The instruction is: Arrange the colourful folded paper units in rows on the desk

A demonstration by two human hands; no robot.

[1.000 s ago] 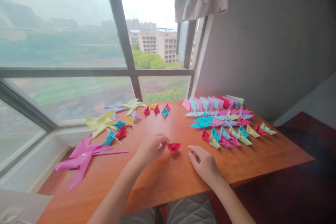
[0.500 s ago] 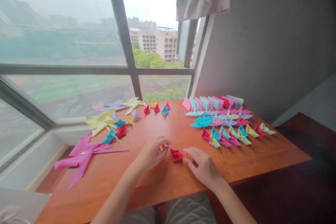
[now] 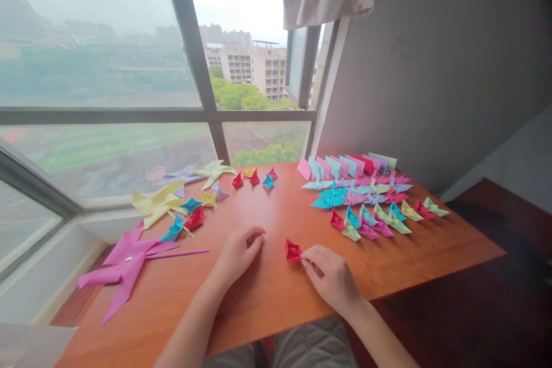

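The right hand [image 3: 331,275] pinches a red paper boat [image 3: 292,250] by one end at the counter [image 3: 259,316], the loosely curled left hand [image 3: 236,256] lying between it and a magenta pinwheel [image 3: 128,259].

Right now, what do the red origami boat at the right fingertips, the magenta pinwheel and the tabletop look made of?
Red origami boat: likely matte paper; sharp folds, thin edges.
Magenta pinwheel: probably matte paper or thin card; bent blades.
Tabletop: wood or wood-look laminate, satin; reddish-brown color, soft glare. Can't tell which.
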